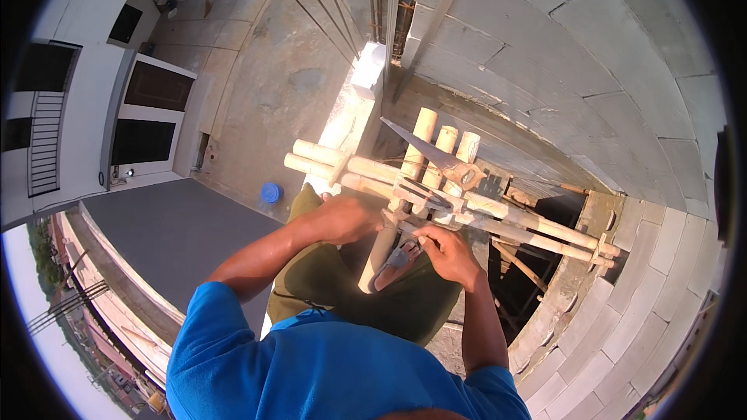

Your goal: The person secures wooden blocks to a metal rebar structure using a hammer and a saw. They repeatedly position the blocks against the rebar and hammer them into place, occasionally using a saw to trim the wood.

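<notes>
Three short, pale, round bamboo poles [446, 144] jut side by side past the far edge of a crossed-pole frame, over which two long, smooth bamboo poles [545, 226] run left to right. One handsaw with a tapered grey metal blade and wooden handle [440, 157] lies across the short ones, untouched. Nearer the person, a single thick bamboo piece [379, 260] slants between two hands. The left hand [346, 219] has its fingers curled at that piece's upper end; the right hand [451, 255] bends its fingers just beside it. I can't tell what either grips. Rough grey block wall [537, 39] borders the right; between it and the frame's near edge drops a dark opening [513, 295].
</notes>
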The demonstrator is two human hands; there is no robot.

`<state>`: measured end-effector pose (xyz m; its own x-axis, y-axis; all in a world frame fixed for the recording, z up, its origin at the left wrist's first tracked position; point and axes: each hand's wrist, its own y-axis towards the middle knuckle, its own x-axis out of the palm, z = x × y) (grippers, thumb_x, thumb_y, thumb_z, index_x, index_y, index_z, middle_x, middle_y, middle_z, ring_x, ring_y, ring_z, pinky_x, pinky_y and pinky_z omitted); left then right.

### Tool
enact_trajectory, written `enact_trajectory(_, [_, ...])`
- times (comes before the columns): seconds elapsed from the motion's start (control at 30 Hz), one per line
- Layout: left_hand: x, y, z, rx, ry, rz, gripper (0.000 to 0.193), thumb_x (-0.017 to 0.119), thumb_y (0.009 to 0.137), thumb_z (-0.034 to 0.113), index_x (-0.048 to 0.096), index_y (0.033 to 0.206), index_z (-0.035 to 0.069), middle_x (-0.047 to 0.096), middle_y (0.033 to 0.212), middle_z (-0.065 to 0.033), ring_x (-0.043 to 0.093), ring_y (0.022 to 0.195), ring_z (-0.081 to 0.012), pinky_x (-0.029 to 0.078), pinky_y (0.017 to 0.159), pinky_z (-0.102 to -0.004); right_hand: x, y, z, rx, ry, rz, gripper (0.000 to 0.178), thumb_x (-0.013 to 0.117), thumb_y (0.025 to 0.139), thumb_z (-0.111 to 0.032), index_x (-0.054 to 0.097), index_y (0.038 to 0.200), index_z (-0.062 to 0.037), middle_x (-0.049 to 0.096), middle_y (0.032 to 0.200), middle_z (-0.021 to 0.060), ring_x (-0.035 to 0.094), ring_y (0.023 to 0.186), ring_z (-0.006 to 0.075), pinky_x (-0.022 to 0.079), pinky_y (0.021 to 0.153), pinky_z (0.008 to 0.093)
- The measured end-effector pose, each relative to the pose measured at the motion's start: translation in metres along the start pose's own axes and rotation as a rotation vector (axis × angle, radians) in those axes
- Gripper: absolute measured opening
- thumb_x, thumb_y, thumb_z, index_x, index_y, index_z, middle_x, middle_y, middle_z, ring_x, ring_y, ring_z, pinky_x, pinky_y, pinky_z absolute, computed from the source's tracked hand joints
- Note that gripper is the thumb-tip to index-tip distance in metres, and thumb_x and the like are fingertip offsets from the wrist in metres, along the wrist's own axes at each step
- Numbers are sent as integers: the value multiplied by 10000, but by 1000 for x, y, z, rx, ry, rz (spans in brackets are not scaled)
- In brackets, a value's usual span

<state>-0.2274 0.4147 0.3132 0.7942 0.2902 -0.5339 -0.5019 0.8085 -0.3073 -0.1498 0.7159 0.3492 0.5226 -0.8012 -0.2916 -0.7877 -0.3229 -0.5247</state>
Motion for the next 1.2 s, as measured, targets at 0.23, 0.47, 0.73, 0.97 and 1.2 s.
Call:
enact_trajectory(0.23, [-13,-95,106,-106,-21,-126,183,636,1047,251,751,1139,144,775,1033,-143,732,982,-401,574,858,-531,31,-116,-82,99,189,-6,237,611,1056,-157,728,1229,-44,770,1137,178,737,1048,362,550,923,407])
enact_trajectory(0.47, [-74,-76,199,90,160,-186,233,669,976,231,742,1168,120,772,1031,-163,729,969,-397,569,886,-519,-9,-205,-98,125,278,131,235,627,1093,-200,740,1231,-48,745,995,75,650,879,149,526,816,326])
enact_trajectory(0.73, [-81,-86,323,-2,232,-30,165,669,1016,192,768,1093,84,782,969,-161,743,928,-372,583,844,-488,-79,-299,-124,45,306,242,273,626,1110,-261,733,1187,-21,677,906,24,573,836,104,482,771,297])
enact_trajectory(0.97, [-105,-84,356,-94,249,8,193,678,1028,241,768,1104,88,782,978,-161,740,928,-383,581,856,-496,-101,-295,-149,-5,316,326,230,607,1106,-195,731,1179,-16,660,869,14,555,811,81,471,746,287])
enact_trajectory(1.2, [-173,-31,326,50,427,-9,198,666,1037,253,769,1113,100,774,951,-145,742,937,-381,570,906,-509,-114,-233,-149,-25,309,469,266,621,1095,-239,736,1181,-15,752,955,89,659,853,139,528,797,321])
